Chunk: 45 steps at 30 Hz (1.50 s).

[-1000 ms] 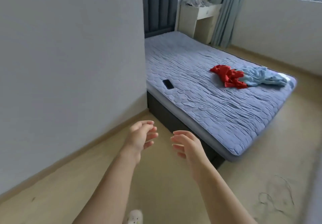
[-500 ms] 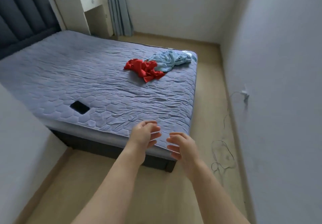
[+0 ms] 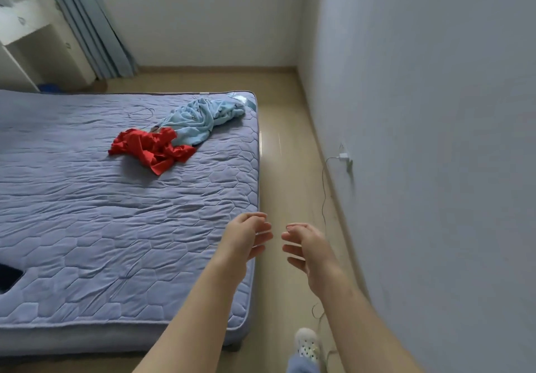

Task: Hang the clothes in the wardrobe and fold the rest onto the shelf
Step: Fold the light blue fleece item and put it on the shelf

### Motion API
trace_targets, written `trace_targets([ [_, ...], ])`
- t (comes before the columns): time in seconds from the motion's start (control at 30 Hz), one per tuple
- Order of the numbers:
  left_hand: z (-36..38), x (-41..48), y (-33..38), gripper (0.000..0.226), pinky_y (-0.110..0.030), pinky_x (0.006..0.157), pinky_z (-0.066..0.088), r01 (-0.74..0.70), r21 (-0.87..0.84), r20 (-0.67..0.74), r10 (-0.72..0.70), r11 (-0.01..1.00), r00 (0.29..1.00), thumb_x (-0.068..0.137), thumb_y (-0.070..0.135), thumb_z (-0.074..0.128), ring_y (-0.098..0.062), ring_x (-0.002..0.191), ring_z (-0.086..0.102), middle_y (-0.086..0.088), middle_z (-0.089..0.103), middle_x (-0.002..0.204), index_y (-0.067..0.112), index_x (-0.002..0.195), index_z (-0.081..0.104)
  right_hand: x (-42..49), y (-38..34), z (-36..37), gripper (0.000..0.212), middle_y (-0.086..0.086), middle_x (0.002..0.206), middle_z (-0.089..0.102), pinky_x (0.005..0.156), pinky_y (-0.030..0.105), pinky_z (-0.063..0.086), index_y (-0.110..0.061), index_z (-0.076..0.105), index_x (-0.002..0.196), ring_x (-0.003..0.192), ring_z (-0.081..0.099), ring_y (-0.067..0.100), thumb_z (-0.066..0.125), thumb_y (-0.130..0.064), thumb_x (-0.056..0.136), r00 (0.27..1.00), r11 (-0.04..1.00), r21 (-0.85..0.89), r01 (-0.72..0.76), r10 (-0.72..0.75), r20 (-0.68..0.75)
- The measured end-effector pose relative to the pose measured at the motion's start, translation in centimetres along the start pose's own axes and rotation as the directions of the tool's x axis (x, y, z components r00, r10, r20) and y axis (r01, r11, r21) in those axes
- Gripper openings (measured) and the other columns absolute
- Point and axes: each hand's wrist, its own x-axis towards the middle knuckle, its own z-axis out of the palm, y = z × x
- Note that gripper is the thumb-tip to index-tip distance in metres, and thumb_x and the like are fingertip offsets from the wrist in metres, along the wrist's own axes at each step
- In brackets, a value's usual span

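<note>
On the bed [image 3: 87, 227], near its far corner, the red garment [image 3: 150, 147] and blue garment [image 3: 200, 120] lie crumpled, touching; light and limp, I judge, so I'd grab a bunched fold. My left hand [image 3: 246, 237] and right hand [image 3: 309, 245] hover relaxed, empty

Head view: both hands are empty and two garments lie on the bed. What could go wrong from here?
1. The charger cable trails from the wall plug along the floor beside the person's foot; walking up this gap, they could catch it.
2. The red garment and the light blue garment lie bunched and overlapping, so lifting one may drag the other off the bed.
3. A thin cord on the mattress beside them might snag.
</note>
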Motion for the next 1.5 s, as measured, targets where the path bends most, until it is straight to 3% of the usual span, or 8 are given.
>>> trace_targets([
  [0.2, 9.5, 8.8, 6.4, 0.017, -0.026, 0.064, 0.045, -0.008, 0.011, -0.026, 0.008, 1.0, 1.0, 0.094, 0.01, 0.043, -0.015, 0.077, 0.062, -0.003, 0.063, 0.084, 0.016, 0.09, 0.058, 10.0, -8.8, -5.7, 0.01, -0.001, 0.079, 0.058, 0.067, 0.029, 0.039, -0.017, 0.057, 0.084, 0.072, 0.051, 0.016, 0.05, -0.013, 0.09, 1.0, 1.0, -0.022, -0.013, 0.013, -0.004],
  [0.4, 13.2, 17.2, 11.5, 0.019, -0.028, 0.067, 0.043, -0.007, -0.068, -0.144, -0.003, 0.998, 0.99, 0.093, 0.007, 0.043, -0.016, 0.072, 0.059, -0.003, 0.06, 0.078, 0.016, 0.083, 0.056, 18.5, -14.1, -7.3, 0.01, 0.001, 0.083, 0.06, 0.07, 0.029, 0.041, -0.017, 0.058, 0.084, 0.077, 0.053, 0.018, 0.05, -0.015, 0.09, 0.998, 0.997, -0.042, -0.058, 0.058, 0.014],
  [0.53, 14.8, 22.8, 14.2, 0.017, -0.027, 0.067, 0.043, 0.008, -0.086, -0.123, -0.019, 0.996, 0.992, 0.094, 0.008, 0.043, -0.017, 0.075, 0.059, -0.004, 0.061, 0.079, 0.016, 0.086, 0.057, 24.4, -17.0, -7.4, 0.01, 0.002, 0.082, 0.06, 0.069, 0.029, 0.04, -0.016, 0.059, 0.085, 0.076, 0.054, 0.018, 0.051, -0.015, 0.091, 0.997, 0.995, -0.072, -0.074, 0.074, -0.015],
  [0.73, 12.7, 36.8, 22.3, 0.016, -0.027, 0.067, 0.043, -0.03, -0.121, -0.173, 0.008, 0.992, 0.985, 0.094, 0.01, 0.044, -0.016, 0.074, 0.059, -0.003, 0.061, 0.08, 0.016, 0.086, 0.057, 37.9, -24.7, -0.6, 0.008, 0.002, 0.084, 0.06, 0.066, 0.028, 0.04, -0.015, 0.059, 0.088, 0.074, 0.054, 0.017, 0.052, -0.017, 0.09, 0.997, 0.987, -0.148, -0.066, 0.071, 0.027],
  [0.97, 9.3, 46.8, 30.0, 0.017, -0.026, 0.061, 0.039, -0.017, -0.124, -0.247, -0.015, 0.992, 0.969, 0.094, 0.01, 0.044, -0.015, 0.069, 0.058, -0.002, 0.06, 0.077, 0.017, 0.084, 0.056, 47.9, -32.1, 7.9, 0.009, 0.001, 0.075, 0.056, 0.056, 0.023, 0.033, -0.014, 0.056, 0.082, 0.063, 0.047, 0.015, 0.05, -0.012, 0.089, 0.983, 0.974, -0.215, -0.069, 0.103, 0.15],
  [1.27, 2.4, 61.3, 34.6, 0.014, -0.025, 0.06, 0.04, 0.001, -0.296, -0.467, -0.146, 0.955, 0.872, 0.093, 0.015, 0.045, -0.012, 0.064, 0.056, 0.0, 0.058, 0.073, 0.019, 0.084, 0.055, 63.9, -36.1, 19.3, 0.008, 0.007, 0.081, 0.057, 0.059, 0.026, 0.039, -0.012, 0.056, 0.085, 0.068, 0.051, 0.018, 0.051, -0.011, 0.091, 0.912, 0.899, -0.422, -0.115, 0.264, 0.314],
  [1.5, -2.3, 75.2, 36.5, 0.015, -0.021, 0.051, 0.036, -0.024, -0.544, -0.635, -0.393, 0.839, 0.665, 0.093, 0.017, 0.046, -0.009, 0.059, 0.054, 0.002, 0.056, 0.072, 0.02, 0.08, 0.054, 78.7, -38.0, 27.9, 0.007, 0.004, 0.08, 0.058, 0.06, 0.026, 0.04, -0.012, 0.057, 0.085, 0.066, 0.052, 0.016, 0.051, -0.011, 0.089, 0.819, 0.723, -0.69, -0.02, 0.408, 0.404],
])
